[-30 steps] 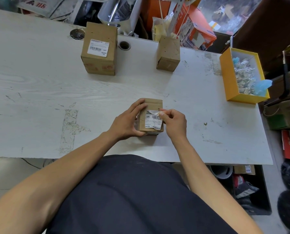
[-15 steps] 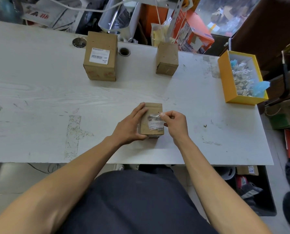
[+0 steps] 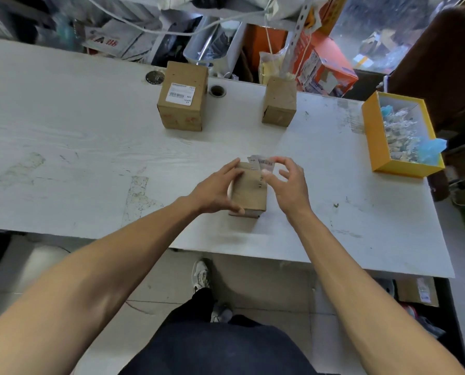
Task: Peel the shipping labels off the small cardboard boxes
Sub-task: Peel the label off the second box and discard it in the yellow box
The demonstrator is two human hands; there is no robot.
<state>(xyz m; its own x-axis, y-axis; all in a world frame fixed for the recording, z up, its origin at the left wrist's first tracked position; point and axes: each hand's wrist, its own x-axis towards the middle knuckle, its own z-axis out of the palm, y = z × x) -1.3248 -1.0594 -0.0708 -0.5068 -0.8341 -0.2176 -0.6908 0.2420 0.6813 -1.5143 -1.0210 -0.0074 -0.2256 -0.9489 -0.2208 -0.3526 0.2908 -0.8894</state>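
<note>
On the white table (image 3: 90,158), a little toward six o'clock from its middle, stood a small cardboard box (image 3: 248,192), and both hands were at it. The left hand (image 3: 215,192) gripped the box from the nine o'clock side, its fingers curled along the top edge and its thumb wrapped low around the near face. The right hand (image 3: 288,185) was at the box's three o'clock side, thumb and forefinger pinching the shipping label (image 3: 262,162), the other fingers spread and loosely curved in the air. The label rose from the box's far top edge, toward twelve o'clock, with most of it lifted off the cardboard; whether one edge was stuck down could not be told, as the picture was blurred there. The top face of the box showed bare brown cardboard with a few small dark marks. Toward eleven o'clock from the held box, well apart, stood a larger box (image 3: 184,97) with a white label (image 3: 180,94) flat on its top. Toward one o'clock stood a third box (image 3: 280,102), its visible faces plain brown. At two o'clock, near the table's right edge, sat a yellow tray (image 3: 372,142) holding crumpled white and blue scraps.
</note>
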